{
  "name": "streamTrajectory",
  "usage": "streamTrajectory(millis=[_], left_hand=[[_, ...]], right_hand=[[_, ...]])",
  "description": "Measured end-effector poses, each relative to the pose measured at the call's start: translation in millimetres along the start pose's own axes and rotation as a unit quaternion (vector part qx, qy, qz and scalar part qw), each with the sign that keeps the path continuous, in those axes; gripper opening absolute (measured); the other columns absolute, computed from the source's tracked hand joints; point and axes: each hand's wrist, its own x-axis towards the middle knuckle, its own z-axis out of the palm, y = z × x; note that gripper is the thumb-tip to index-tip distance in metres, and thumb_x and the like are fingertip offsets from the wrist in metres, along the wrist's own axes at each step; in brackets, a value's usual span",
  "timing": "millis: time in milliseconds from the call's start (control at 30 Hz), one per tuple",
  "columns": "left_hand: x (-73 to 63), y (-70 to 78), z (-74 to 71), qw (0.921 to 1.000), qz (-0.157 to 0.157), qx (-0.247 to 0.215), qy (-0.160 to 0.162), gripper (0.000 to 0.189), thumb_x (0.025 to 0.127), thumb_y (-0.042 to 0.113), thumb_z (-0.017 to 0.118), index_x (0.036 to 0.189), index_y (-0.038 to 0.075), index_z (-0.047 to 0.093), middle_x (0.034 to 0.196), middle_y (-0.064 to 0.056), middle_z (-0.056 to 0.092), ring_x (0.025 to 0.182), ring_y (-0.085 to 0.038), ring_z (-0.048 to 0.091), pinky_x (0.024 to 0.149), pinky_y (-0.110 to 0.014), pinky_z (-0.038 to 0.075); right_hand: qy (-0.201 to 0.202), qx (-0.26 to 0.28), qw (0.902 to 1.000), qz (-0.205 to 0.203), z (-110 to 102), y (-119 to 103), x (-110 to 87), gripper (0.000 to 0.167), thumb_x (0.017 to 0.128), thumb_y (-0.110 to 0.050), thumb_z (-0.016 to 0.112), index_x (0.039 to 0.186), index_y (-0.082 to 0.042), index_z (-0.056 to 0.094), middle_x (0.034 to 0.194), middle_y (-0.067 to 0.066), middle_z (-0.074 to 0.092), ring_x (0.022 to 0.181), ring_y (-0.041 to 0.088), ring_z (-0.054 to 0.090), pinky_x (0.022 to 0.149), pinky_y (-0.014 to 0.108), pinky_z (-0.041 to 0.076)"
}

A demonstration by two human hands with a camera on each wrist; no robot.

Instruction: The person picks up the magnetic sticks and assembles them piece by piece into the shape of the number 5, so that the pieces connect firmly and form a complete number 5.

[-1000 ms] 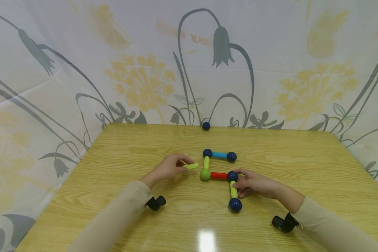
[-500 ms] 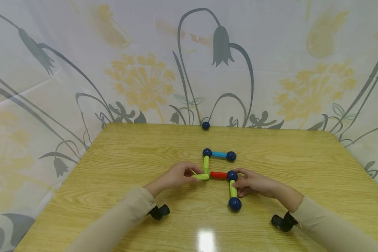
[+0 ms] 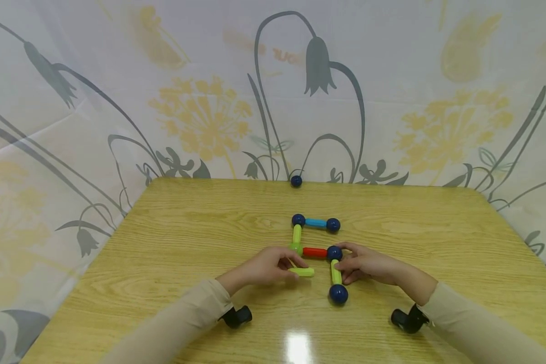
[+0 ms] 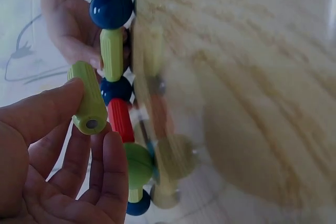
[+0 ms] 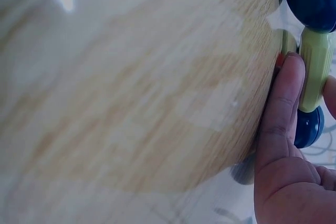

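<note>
My left hand [image 3: 270, 265] pinches a yellow-green magnetic rod [image 4: 88, 98] between thumb and fingers; a metal disc shows in its end. In the head view this rod points right, short of the lower part of a chain of rods and balls. The chain has a blue rod [image 3: 316, 223], an upper yellow-green rod [image 3: 297, 235], a green ball [image 4: 138, 165], a red rod [image 3: 315, 252] and a lower yellow-green rod [image 3: 336, 272], joined by navy balls. My right hand [image 3: 368, 263] holds the lower rod between thumb and fingers, right by the navy ball [image 3: 334, 253] above it.
A lone navy ball [image 3: 296, 181] sits at the back edge of the wooden table [image 3: 200, 212]. Behind it hangs a flower-patterned cloth [image 3: 209, 76]. A navy ball [image 3: 338, 294] ends the chain at the near side.
My left hand has carried its rod rightward and toward me, passing in front of the green ball and on to the space below the red rod. My right hand has stayed in place.
</note>
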Motion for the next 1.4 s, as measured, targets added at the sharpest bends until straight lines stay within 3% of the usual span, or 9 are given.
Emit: streamTrajectory(millis=[500, 733, 1133, 1400], left_hand=[[5.0, 3.3, 19.5, 0.9985, 0.002, -0.025, -0.049, 0.021, 0.083, 0.005, 0.070, 0.104, 0.009, 0.070, 0.100, 0.003, 0.065, 0.082, -0.004, 0.056, 0.074, -0.018, 0.047], [6.9, 3.8, 25.5, 0.9974, 0.017, -0.026, -0.066, 0.022, 0.084, 0.006, 0.069, 0.106, 0.010, 0.069, 0.102, 0.003, 0.064, 0.081, -0.002, 0.055, 0.073, -0.018, 0.047], [11.2, 4.6, 30.9, 0.9974, 0.010, -0.018, -0.069, 0.022, 0.083, 0.008, 0.071, 0.104, 0.009, 0.070, 0.100, 0.005, 0.066, 0.079, -0.001, 0.054, 0.073, -0.016, 0.046], [11.9, 1.3, 27.3, 0.9969, 0.005, -0.046, -0.063, 0.023, 0.083, 0.009, 0.072, 0.105, 0.010, 0.069, 0.096, 0.008, 0.064, 0.080, -0.002, 0.057, 0.075, -0.018, 0.047]], right_hand=[[0.000, -0.001, 1.0000, -0.003, -2.2, 2.1, 1.3, 0.068, 0.092, -0.014, 0.057, 0.140, 0.009, 0.014, 0.084, 0.010, 0.059, 0.070, 0.017, 0.061, 0.071, 0.031, 0.054], [-0.002, 0.001, 1.0000, -0.005, -1.9, 1.9, 1.2, 0.067, 0.092, -0.013, 0.057, 0.140, 0.009, 0.015, 0.082, 0.009, 0.059, 0.069, 0.017, 0.061, 0.071, 0.031, 0.054], [-0.001, 0.003, 1.0000, -0.003, -2.5, 3.2, 0.6, 0.068, 0.092, -0.013, 0.057, 0.140, 0.009, 0.015, 0.083, 0.010, 0.058, 0.071, 0.018, 0.061, 0.072, 0.032, 0.053], [0.000, 0.001, 1.0000, -0.003, -1.2, 1.5, 0.3, 0.068, 0.092, -0.013, 0.057, 0.140, 0.008, 0.015, 0.082, 0.009, 0.059, 0.070, 0.017, 0.061, 0.071, 0.031, 0.053]])
